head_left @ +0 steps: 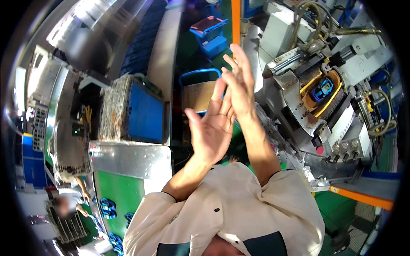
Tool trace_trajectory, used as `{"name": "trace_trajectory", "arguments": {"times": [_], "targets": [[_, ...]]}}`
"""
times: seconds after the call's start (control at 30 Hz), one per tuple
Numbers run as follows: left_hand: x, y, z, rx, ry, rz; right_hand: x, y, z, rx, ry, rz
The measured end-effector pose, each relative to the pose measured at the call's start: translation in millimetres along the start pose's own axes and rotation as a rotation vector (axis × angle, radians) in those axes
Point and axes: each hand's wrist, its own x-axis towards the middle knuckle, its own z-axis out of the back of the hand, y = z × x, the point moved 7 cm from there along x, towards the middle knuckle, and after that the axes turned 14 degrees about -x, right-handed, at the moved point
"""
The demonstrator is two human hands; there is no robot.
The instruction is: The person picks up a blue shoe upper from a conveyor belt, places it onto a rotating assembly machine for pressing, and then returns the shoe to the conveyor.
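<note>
My left hand (213, 135) is raised in front of my chest, palm turned up, thumb and fingers stretched out. Beside it, my right hand (241, 94) also has its fingers extended, and it overlaps the fingertips of the left. The two hands appear to touch there. Neither one holds anything. Nearest on the right is a machine (294, 100) with a yellow-edged mould cavity, where a blue and black shoe-like piece (323, 88) sits.
A blue-sided box (146, 113) stands on the metal bench at left. Several blue sandals (107, 208) lie on the green belt (124, 187). Ahead are a blue-framed cart (197, 97) and a blue stool (213, 45). Another person's hand (86, 197) shows at lower left.
</note>
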Motion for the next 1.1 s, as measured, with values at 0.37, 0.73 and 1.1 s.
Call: {"name": "trace_trajectory", "arguments": {"times": [0.37, 0.73, 1.1], "targets": [[-18, -36, -33, -0.614, 0.732, -0.036, -92, 28, -99, 1.211, 0.892, -0.111], [-68, -52, 1, 1.731, -0.069, -0.796, -124, -44, -83, 0.413, 1.034, -0.413], [-52, -102, 33, 0.767, 0.074, -0.025, -115, -28, -113, 0.043, 1.246, -0.211]]}}
